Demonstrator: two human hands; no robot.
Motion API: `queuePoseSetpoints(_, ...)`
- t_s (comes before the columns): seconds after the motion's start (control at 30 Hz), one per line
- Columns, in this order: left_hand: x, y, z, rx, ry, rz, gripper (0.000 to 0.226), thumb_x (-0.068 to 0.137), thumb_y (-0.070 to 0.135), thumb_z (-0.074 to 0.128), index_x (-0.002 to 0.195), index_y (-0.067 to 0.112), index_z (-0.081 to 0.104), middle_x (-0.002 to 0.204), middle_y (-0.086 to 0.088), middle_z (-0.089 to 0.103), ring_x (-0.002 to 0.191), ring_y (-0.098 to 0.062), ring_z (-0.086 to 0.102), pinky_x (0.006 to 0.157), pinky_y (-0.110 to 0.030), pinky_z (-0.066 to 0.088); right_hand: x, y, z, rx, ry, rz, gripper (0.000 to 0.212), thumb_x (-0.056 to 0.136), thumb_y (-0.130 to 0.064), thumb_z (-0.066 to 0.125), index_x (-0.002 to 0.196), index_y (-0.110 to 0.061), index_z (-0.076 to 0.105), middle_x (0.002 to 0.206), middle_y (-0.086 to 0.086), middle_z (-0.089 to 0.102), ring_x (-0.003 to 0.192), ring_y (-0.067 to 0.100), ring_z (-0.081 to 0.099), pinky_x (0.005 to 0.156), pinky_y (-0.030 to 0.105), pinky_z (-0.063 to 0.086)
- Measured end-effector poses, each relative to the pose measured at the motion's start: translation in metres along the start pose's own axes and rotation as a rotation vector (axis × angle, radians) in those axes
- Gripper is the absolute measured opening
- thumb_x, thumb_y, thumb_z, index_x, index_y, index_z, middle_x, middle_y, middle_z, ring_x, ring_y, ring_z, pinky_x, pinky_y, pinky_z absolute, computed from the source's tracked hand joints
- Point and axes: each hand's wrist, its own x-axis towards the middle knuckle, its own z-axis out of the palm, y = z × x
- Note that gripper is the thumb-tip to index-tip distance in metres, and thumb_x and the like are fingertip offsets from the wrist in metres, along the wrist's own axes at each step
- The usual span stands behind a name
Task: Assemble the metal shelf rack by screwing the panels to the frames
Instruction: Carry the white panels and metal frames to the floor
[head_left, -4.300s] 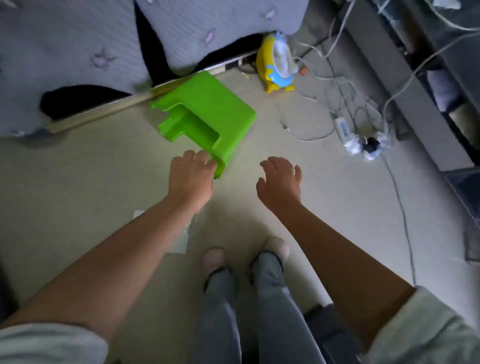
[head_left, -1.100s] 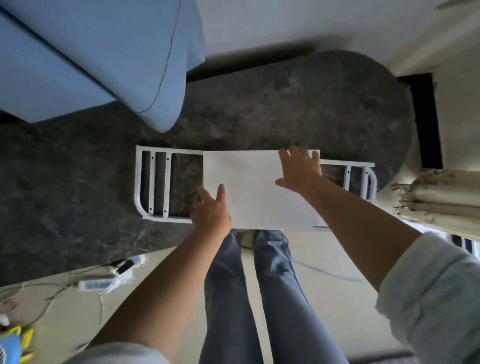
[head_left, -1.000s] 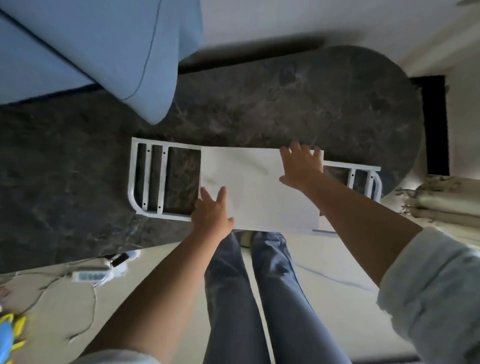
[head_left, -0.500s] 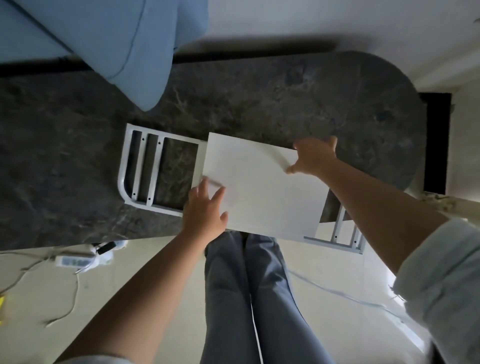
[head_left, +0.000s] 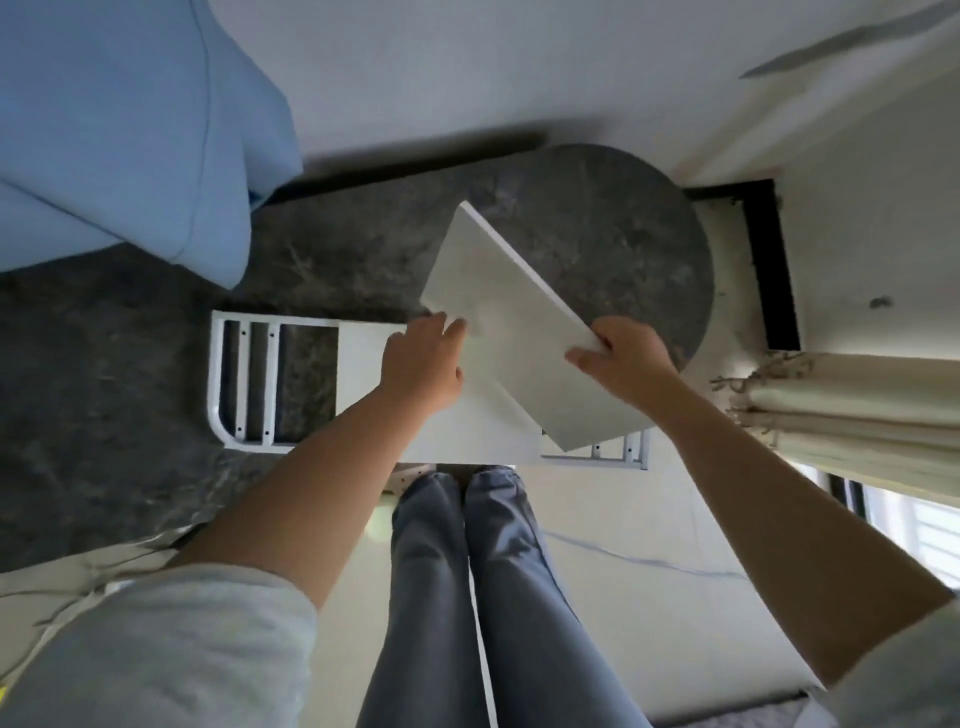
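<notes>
A white metal frame (head_left: 244, 384) with slotted bars lies flat on the dark marble table (head_left: 597, 228). Its right end (head_left: 618, 452) juts past the table's near edge. A white shelf panel (head_left: 514, 332) is lifted and turned at a slant above it. My right hand (head_left: 623, 358) grips the panel's right edge, thumb on top. My left hand (head_left: 423, 364) holds the panel's left edge, fingers against it. A second white panel (head_left: 483, 426) lies under it on the frame.
A light blue cushion (head_left: 130, 135) overhangs the table at the upper left. Bundled cream curtains (head_left: 852, 405) hang at the right. My legs in blue jeans (head_left: 467, 597) stand just before the table edge. White cables (head_left: 78, 571) lie on the floor at the left.
The top panel has been lifted off the frame and swung clockwise to a slant. My right hand moved down to its right edge; my left hand rose to its left edge.
</notes>
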Motion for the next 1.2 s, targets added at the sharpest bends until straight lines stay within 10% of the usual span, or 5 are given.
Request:
queuePoseSetpoints(0.17, 0.031, -0.003, 0.006, 0.269, -0.155, -0.053, 0.061, 0.081, 0.033, 0.064, 0.132, 0.009, 0.040, 0.134, -0.009, 0.041, 0.129, -0.026, 0.034, 0.096, -0.038, 0.037, 0.005, -0.004, -0.010, -0.030, 0.235, 0.017, 0.019, 0.093, -0.028, 0.051, 0.082, -0.014, 0.045, 0.073, -0.003, 0.043, 0.061, 0.011, 0.040, 0.067, 0.023, 0.034)
queuePoseSetpoints(0.33, 0.055, -0.008, 0.041, 0.324, -0.313, -0.015, 0.108, 0.071, 0.055, 0.070, 0.147, 0.007, 0.011, 0.149, -0.012, 0.023, 0.139, -0.028, 0.021, 0.109, -0.044, 0.025, 0.011, -0.002, -0.007, -0.066, 0.313, 0.051, 0.015, 0.094, -0.028, 0.049, 0.086, -0.018, 0.041, 0.084, -0.001, 0.042, 0.072, 0.015, 0.041, 0.073, 0.025, 0.031)
queuePoseSetpoints(0.83, 0.079, -0.044, 0.050, 0.161, -0.095, 0.065, 0.075, 0.067, 0.052, 0.074, 0.120, 0.007, 0.048, 0.121, -0.011, 0.051, 0.112, -0.028, 0.051, 0.090, -0.033, 0.039, 0.009, -0.006, 0.012, -0.021, 0.267, 0.061, 0.018, 0.093, -0.027, 0.052, 0.085, -0.017, 0.040, 0.083, -0.002, 0.045, 0.064, 0.011, 0.043, 0.048, 0.014, 0.025)
queuePoseSetpoints(1.2, 0.049, -0.082, 0.026, -0.060, -0.066, -0.276, 0.053, 0.081, 0.036, 0.069, 0.116, 0.001, 0.050, 0.121, -0.019, 0.053, 0.115, -0.037, 0.050, 0.088, -0.041, 0.043, 0.011, -0.015, 0.003, -0.071, 0.334, 0.059, 0.020, 0.095, -0.022, 0.047, 0.104, -0.005, 0.055, 0.096, 0.009, 0.048, 0.070, 0.015, 0.039, 0.056, 0.021, 0.027)
